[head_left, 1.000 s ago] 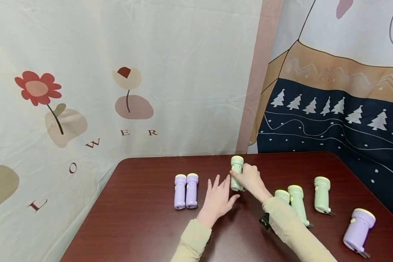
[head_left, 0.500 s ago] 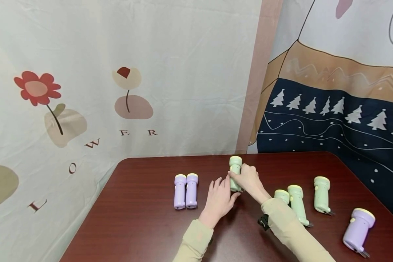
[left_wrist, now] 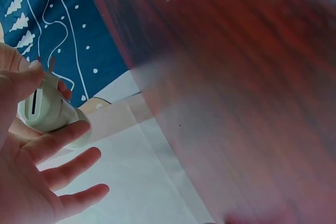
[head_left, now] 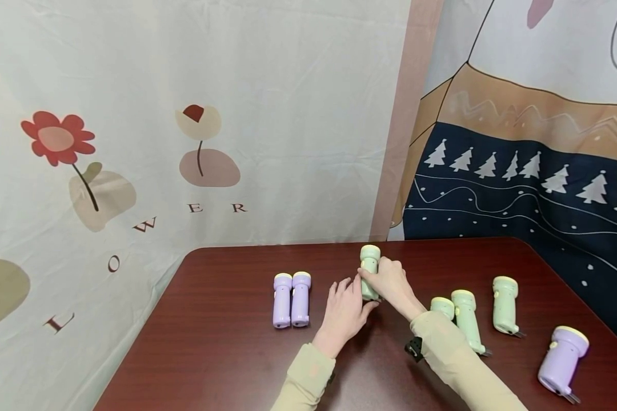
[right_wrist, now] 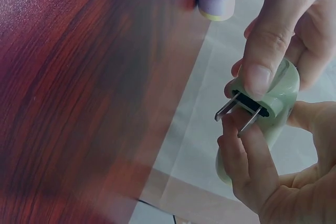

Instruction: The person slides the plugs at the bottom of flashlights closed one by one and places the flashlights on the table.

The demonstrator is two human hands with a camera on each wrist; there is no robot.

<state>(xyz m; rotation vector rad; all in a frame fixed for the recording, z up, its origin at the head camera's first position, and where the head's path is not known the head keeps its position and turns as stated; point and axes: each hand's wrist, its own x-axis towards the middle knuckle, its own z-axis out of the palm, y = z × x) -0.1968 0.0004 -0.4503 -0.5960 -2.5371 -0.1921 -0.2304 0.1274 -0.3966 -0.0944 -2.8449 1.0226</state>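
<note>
A pale green flashlight (head_left: 369, 257) is held by both hands near the table's back edge, its lens end pointing away. My right hand (head_left: 395, 287) grips its body from the right. My left hand (head_left: 343, 315) has its thumb on the tail end and its index finger along the side, the other fingers stretched out, as the left wrist view shows. In the right wrist view two metal plug prongs (right_wrist: 249, 120) stick out of the tail, beside the left thumb (right_wrist: 258, 81) and the right fingers (right_wrist: 247, 153).
Two purple flashlights (head_left: 291, 299) lie side by side to the left. On the right are two green flashlights (head_left: 465, 319) close together, partly behind the right sleeve, a separate green flashlight (head_left: 505, 305) and a larger-looking purple flashlight (head_left: 563, 359). A wall cloth hangs behind the table (head_left: 226, 365).
Over the first half second the green flashlight shifted slightly left and my left hand came in closer against it, fingers drawing together. Since then both hands have stayed almost still.
</note>
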